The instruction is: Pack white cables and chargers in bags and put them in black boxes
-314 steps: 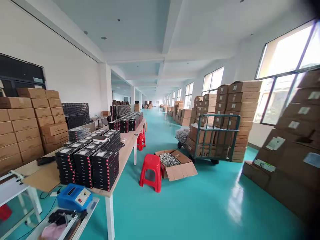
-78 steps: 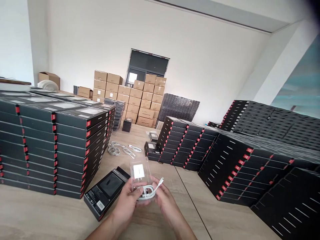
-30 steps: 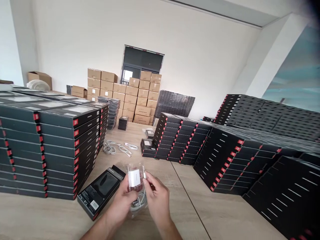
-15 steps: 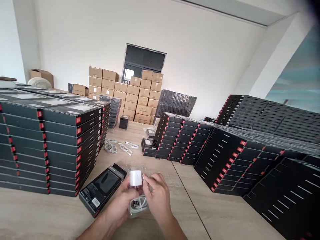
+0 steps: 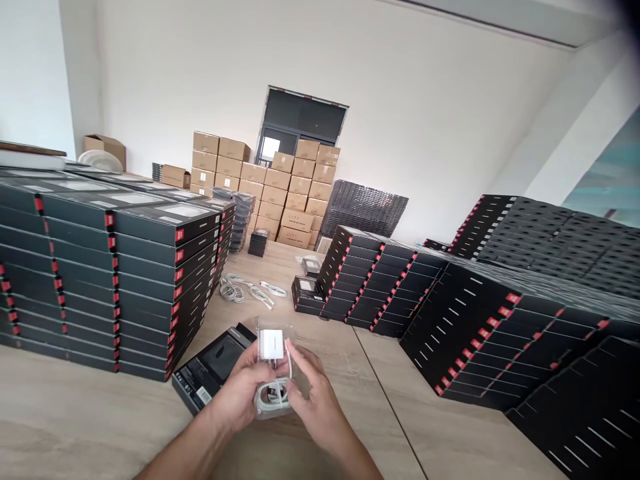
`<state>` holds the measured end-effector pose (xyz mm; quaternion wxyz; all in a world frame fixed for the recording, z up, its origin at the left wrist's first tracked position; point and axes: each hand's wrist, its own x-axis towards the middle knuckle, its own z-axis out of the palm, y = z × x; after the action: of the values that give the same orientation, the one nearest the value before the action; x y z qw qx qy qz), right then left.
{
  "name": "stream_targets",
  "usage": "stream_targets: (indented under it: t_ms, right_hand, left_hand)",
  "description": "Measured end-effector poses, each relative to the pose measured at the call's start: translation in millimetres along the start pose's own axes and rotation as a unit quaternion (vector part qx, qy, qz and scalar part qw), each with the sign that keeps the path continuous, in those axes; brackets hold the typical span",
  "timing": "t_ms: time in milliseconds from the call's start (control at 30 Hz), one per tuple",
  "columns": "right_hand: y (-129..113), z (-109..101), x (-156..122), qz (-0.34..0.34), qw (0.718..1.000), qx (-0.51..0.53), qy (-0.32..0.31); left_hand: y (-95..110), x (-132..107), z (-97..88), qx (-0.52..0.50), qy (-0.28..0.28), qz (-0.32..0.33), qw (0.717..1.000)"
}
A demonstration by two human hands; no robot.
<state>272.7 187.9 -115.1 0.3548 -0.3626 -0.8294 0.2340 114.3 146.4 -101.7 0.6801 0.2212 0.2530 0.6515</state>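
the left hand (image 5: 240, 390) and right hand (image 5: 320, 393) hold a charger packet (image 5: 274, 373) above the table (image 5: 65, 420), between stacks of boxes (image 5: 165, 293), with cartons (image 5: 280, 193) behind.

**What Can Be Counted**

Two hands show, the left hand (image 5: 239, 390) and the right hand (image 5: 317, 393). They share one clear bag (image 5: 274, 369), which holds one white charger (image 5: 269, 344) and one coiled cable (image 5: 273, 397). Nearby lie one black box (image 5: 213, 367) and what look like three loose cables (image 5: 249, 290). Farther off are one carton (image 5: 104, 150) and one window (image 5: 305, 117).
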Motion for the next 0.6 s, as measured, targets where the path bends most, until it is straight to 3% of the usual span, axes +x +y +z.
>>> stream_targets:
  t_ms: [400,500,600]
  right_hand:
    - [-9.3,-4.5,-2.9,-0.058,0.998,0.01,0.016]
    - [-5.0,-2.7,-3.4,-0.036,0.998,0.03,0.027]
    - [3.6,-4.8,-1.0,0.041,0.984,0.149,0.091]
  left_hand:
    - [-2.3,3.9,-8.8,-0.011,-0.017,-0.022,1.0]
    - [0.1,4.5,-9.1,0.0,-0.026,-0.027,0.999]
    - [6.2,1.6,-7.1,0.037,-0.062,-0.065,0.995]
